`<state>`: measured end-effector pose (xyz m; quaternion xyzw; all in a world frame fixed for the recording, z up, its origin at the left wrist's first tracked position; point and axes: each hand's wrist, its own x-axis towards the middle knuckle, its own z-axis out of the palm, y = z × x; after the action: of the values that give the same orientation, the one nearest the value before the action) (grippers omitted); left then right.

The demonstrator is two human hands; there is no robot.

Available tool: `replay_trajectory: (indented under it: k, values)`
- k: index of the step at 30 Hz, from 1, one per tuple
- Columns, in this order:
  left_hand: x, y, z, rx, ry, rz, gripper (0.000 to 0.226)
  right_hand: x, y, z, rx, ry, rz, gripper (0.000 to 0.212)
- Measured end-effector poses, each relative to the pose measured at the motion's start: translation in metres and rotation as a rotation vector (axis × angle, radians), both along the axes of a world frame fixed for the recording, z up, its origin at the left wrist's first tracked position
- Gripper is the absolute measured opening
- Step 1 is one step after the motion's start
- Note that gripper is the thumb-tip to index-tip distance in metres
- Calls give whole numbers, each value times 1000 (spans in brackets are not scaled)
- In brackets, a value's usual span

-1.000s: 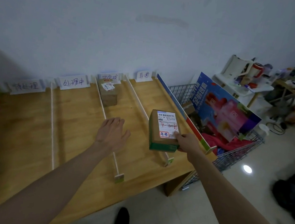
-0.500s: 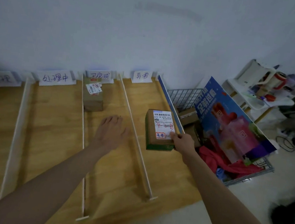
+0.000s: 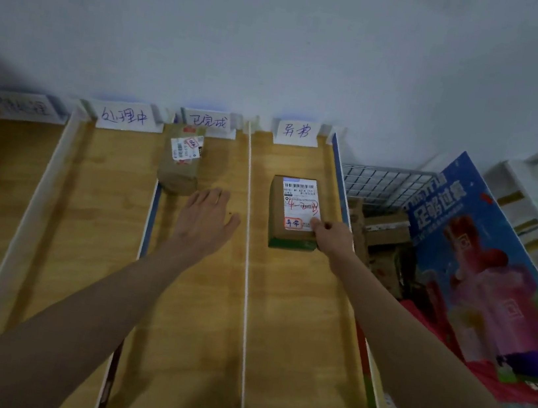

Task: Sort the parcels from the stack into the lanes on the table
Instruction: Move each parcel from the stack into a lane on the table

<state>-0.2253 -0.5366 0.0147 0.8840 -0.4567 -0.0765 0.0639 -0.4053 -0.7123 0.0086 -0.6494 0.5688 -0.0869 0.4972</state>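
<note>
Right hand [image 3: 331, 237] pinches the near right corner of the box [image 3: 294, 212], which sits flat in the rightmost lane of the table [image 3: 297, 311], two lanes right of the brown parcel [image 3: 181, 162]; left hand [image 3: 204, 220] hovers fingers spread, holding nothing, just near of that parcel.

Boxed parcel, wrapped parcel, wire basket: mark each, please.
boxed parcel [image 3: 296, 204]: head view, white label on its top.
wrapped parcel [image 3: 178, 175]: head view, brown wrapping below its label.
wire basket [image 3: 381, 185]: head view, back mesh wall.
</note>
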Motion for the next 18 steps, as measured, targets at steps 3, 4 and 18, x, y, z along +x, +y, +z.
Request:
replay_trajectory:
  k: [3,4,18]
  values:
    - [9,-22,-9,3,5,57,58,22,-32,-16,15,-8,55,18]
    - [11,-29,-13,0,2,75,58,30,-42,-22,21,-14,66,18]
    - [55,-62,-64,32,-57,197,57,139,-121,-95,29,35,167,39]
